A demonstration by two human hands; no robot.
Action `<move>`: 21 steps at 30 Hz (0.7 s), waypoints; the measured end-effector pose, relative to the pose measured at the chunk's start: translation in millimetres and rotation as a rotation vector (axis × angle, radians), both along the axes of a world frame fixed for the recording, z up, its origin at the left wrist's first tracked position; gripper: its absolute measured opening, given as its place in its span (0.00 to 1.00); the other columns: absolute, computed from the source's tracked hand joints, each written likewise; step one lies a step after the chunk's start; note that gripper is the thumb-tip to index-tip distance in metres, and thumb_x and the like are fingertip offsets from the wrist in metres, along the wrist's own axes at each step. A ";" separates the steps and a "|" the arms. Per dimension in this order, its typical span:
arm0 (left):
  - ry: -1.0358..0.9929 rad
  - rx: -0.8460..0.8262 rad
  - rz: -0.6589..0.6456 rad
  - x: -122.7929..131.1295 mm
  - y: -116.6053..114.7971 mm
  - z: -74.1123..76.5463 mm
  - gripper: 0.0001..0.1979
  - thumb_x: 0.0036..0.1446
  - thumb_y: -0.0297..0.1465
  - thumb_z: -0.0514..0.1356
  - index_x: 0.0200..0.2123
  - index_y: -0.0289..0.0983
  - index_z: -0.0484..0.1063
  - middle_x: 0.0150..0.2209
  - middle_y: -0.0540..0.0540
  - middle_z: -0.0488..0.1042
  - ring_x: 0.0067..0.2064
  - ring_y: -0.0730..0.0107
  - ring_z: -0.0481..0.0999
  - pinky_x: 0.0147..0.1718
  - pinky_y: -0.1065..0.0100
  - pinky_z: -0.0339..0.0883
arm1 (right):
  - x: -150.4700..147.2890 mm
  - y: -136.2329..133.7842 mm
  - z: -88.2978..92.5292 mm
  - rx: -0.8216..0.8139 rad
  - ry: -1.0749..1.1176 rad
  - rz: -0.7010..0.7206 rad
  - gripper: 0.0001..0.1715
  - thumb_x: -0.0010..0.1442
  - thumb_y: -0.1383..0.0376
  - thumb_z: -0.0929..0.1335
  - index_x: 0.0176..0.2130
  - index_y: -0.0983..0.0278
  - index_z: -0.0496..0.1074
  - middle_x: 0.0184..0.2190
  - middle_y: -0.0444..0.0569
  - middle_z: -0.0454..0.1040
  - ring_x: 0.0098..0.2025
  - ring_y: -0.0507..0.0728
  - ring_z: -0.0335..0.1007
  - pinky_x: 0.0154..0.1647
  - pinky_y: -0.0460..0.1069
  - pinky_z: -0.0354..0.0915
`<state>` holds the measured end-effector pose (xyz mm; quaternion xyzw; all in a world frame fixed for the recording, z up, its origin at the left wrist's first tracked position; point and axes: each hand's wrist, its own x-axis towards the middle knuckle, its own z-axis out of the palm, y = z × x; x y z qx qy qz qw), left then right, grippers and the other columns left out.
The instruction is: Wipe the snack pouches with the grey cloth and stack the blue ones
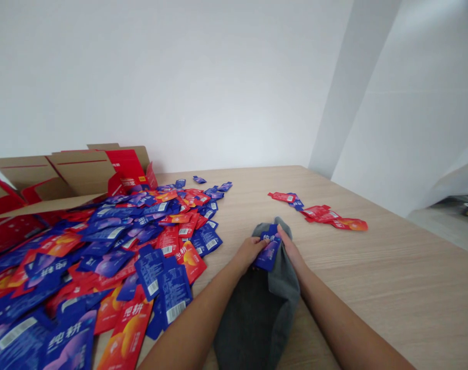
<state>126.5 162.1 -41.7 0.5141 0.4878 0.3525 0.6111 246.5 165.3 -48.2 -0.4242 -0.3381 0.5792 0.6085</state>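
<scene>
In the middle of the head view a small blue pouch [268, 256] with white lettering is held upright over a grey cloth [244, 318]. My left hand [252, 251] grips its left side, thumb across the front. With closed fingers, my right hand [287, 244] pinches the pouch's upper right corner; the cloth bunches behind and beside these fingers, and I cannot tell how much of it they hold. Toward me, the cloth hangs down between my forearms. The fingertips behind the pouch are hidden.
A big pile of red and blue pouches [168, 241] covers the table's left side. Open red cardboard boxes [83, 172] stand behind it. Several more red and blue pouches [322, 213] lie in a row on the wooden table [392, 267] to the right. A white wall [234, 92] rises behind.
</scene>
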 end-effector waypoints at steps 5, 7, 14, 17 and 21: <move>0.112 0.014 -0.042 -1.6 2.0 -1.8 0.17 0.46 0.44 0.63 0.20 0.37 0.66 0.12 0.56 0.63 0.13 0.77 0.59 0.12 0.74 0.48 | 3.9 2.7 -5.0 0.003 0.026 -0.099 0.21 0.33 0.57 0.76 0.30 0.60 0.73 0.28 0.44 0.78 0.31 0.59 0.74 0.41 0.55 0.69; 0.125 0.025 -0.045 -1.4 1.7 -3.3 0.18 0.45 0.45 0.63 0.19 0.37 0.66 0.12 0.55 0.63 0.13 0.76 0.59 0.12 0.74 0.49 | 6.4 4.4 -6.7 0.079 -0.047 -0.146 0.20 0.35 0.56 0.75 0.31 0.61 0.73 0.31 0.45 0.78 0.34 0.59 0.74 0.44 0.56 0.67; 0.040 0.047 -0.010 0.6 -0.9 -6.6 0.18 0.44 0.46 0.63 0.18 0.37 0.68 0.13 0.52 0.66 0.13 0.75 0.60 0.14 0.73 0.50 | 13.9 -0.7 -1.6 0.130 -0.546 -0.217 0.18 0.45 0.52 0.69 0.32 0.62 0.74 0.36 0.51 0.78 0.48 0.64 0.69 0.54 0.58 0.58; -0.014 0.019 0.022 -1.9 -0.8 -4.3 0.16 0.41 0.42 0.66 0.18 0.35 0.70 0.13 0.50 0.68 0.13 0.74 0.62 0.16 0.72 0.54 | 14.1 0.4 -1.4 0.141 -0.549 -0.235 0.20 0.48 0.51 0.68 0.35 0.61 0.74 0.41 0.50 0.76 0.51 0.62 0.66 0.56 0.56 0.57; -0.129 0.026 0.203 -30.1 2.6 11.6 0.10 0.37 0.34 0.69 0.19 0.35 0.71 0.13 0.51 0.68 0.14 0.71 0.65 0.16 0.72 0.57 | 12.9 3.1 -2.7 0.136 -0.480 -0.298 0.24 0.50 0.51 0.66 0.42 0.61 0.73 0.49 0.50 0.72 0.55 0.59 0.63 0.59 0.54 0.53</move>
